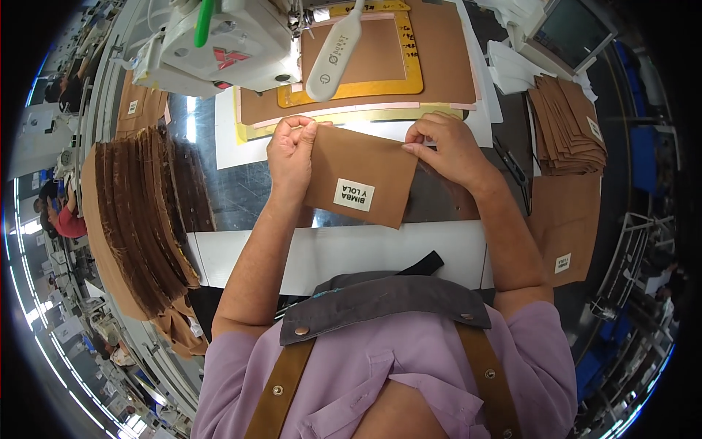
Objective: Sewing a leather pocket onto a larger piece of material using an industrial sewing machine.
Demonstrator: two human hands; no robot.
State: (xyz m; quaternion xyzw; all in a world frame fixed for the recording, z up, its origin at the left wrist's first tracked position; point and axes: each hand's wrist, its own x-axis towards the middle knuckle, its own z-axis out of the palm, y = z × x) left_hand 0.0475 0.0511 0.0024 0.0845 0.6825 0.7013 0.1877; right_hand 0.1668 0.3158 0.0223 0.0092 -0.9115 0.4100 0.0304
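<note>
Between my two hands hangs a brown fabric pocket piece point(344, 164) with a small white printed label point(355, 195) on it. My left hand point(292, 150) pinches its upper left corner between thumb and fingers. At the upper right corner, my right hand point(442, 150) grips the edge with thumb and forefinger. The piece is slightly tilted, its lower right corner pointing toward me. Just beyond my hands, a yellow template frame point(351, 94) lies over a larger brown fabric panel point(446, 66).
A white sewing machine head point(219, 51) stands at the far left, with a white handheld-shaped lamp point(336, 58) beside it. Thick brown fabric stacks point(135, 219) are at left. More labelled brown pieces point(567, 128) pile at right, near black tweezers point(512, 164) and a monitor point(570, 33).
</note>
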